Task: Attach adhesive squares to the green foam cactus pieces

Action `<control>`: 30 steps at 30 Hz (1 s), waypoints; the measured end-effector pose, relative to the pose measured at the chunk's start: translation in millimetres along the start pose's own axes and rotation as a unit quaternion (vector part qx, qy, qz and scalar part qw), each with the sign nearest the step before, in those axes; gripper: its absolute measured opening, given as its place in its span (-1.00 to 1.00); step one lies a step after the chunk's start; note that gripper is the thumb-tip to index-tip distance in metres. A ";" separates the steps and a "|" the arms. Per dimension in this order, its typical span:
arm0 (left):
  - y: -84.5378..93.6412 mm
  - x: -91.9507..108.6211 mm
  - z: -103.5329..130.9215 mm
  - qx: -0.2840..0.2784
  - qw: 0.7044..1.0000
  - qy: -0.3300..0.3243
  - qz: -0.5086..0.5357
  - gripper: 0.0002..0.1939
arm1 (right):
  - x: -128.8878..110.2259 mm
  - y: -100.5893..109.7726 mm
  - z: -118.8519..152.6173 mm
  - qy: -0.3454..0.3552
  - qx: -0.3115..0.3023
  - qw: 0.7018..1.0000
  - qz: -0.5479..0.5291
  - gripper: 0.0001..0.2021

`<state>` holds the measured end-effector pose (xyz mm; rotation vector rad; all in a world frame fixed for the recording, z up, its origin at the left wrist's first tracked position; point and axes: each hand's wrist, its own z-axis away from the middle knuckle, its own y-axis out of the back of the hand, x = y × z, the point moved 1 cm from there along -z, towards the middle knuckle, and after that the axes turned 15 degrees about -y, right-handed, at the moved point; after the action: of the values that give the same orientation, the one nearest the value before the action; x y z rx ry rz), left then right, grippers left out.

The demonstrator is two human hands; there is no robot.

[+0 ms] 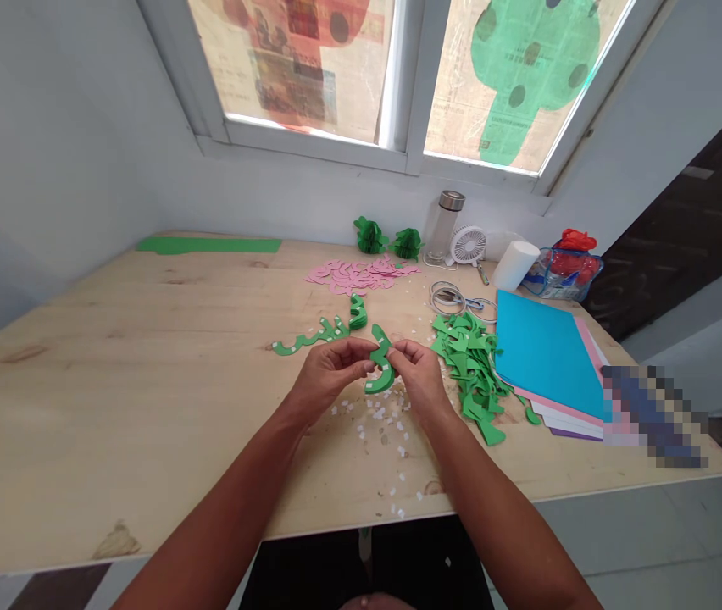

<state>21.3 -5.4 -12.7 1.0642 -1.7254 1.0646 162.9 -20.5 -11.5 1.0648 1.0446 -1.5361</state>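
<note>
OK so the fingers of both hands are busy here: the left hand [329, 368] pinches the wavy green cutout [381, 354] along its left side, and the right hand [421, 373] grips the opposite edge. The cutout is up in front of the person, over the worktop [145, 381], with small white squares dotted along its face. Can't tell if it's one layer or several, or exactly what the right fingertips are doing.

My two cents: support a skinny curvy shape like this on both sides, right near the bit being worked, because those narrow necks would probably crease. Light pinch, no twisting, and I'd keep skin off the white squares in case they're sticky.

Also watch the white bits [392, 415] scattered just below; they could cling to the cutout if it gets laid down there. The wavy green strip [297, 343] lies to the left and the green scraps [472, 364] are heaped by the right hand, so I'd avoid mixing those two up.
</note>
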 end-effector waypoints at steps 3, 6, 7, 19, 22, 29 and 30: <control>2.6 -2.8 -0.6 -0.010 1.000 0.003 0.013 -0.74 | -1.3 -0.2 1.1 0.000 -0.006 1.000 0.001 -0.82; 5.5 -6.4 -1.4 -0.017 0.999 0.009 0.030 -0.76 | -2.0 -0.7 2.2 -0.002 -0.019 1.000 -0.008 -0.83; 6.1 -7.2 -1.6 -0.019 0.999 0.011 0.039 -0.76 | -2.0 -0.8 2.4 -0.001 -0.022 1.000 -0.012 -0.83; 4.1 -8.3 -1.9 -0.002 0.992 0.031 0.126 -0.76 | -2.1 -1.1 3.5 0.031 -0.036 0.999 0.001 -0.83; 4.6 -8.6 -1.9 -0.005 0.988 0.035 0.151 -0.76 | -2.6 -1.3 4.3 0.038 -0.047 0.998 -0.005 -0.81; 2.4 -2.8 -1.2 -0.017 0.975 0.042 0.216 -0.78 | -2.1 -1.2 6.1 0.060 -0.097 0.993 -0.026 -0.77; 2.2 -2.2 -1.1 -0.020 0.974 0.043 0.222 -0.78 | -1.5 -1.0 6.0 0.063 -0.106 0.992 -0.030 -0.77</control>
<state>20.1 -3.2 -14.9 0.6046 -1.9540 1.3196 161.3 -25.8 -8.5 0.9997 1.3071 -1.3831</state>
